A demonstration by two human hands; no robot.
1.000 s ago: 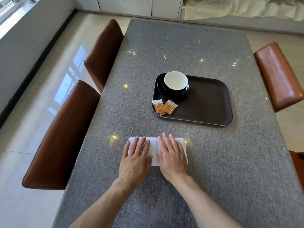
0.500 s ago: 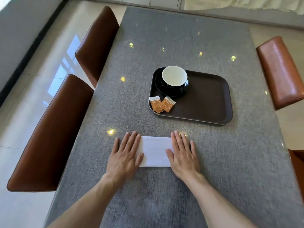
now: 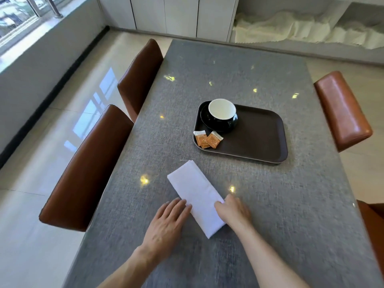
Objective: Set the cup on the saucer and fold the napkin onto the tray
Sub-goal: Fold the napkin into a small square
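Observation:
A white napkin (image 3: pixel 196 194), folded into a long strip, lies diagonally on the grey table in front of the tray. My right hand (image 3: pixel 233 210) pinches its right edge near the lower end. My left hand (image 3: pixel 166 223) rests flat beside its left edge, fingertips touching it. A black cup with a white inside (image 3: pixel 222 111) stands on a black saucer (image 3: pixel 204 119) in the far-left corner of the dark brown tray (image 3: pixel 257 138). Two orange sugar packets (image 3: pixel 208 139) lie on the tray's near-left corner.
The grey table (image 3: pixel 270 204) has brown leather chairs along its left side (image 3: pixel 87 167) (image 3: pixel 139 77) and on the right (image 3: pixel 342 109). Another chair edge (image 3: pixel 374 221) shows at the right border. White cabinets stand beyond the table's far end.
The napkin has turned from lying crosswise to lying diagonally. My hands moved from pressing flat on its ends to its lower end, the right one now pinching the edge. The camera tilted up.

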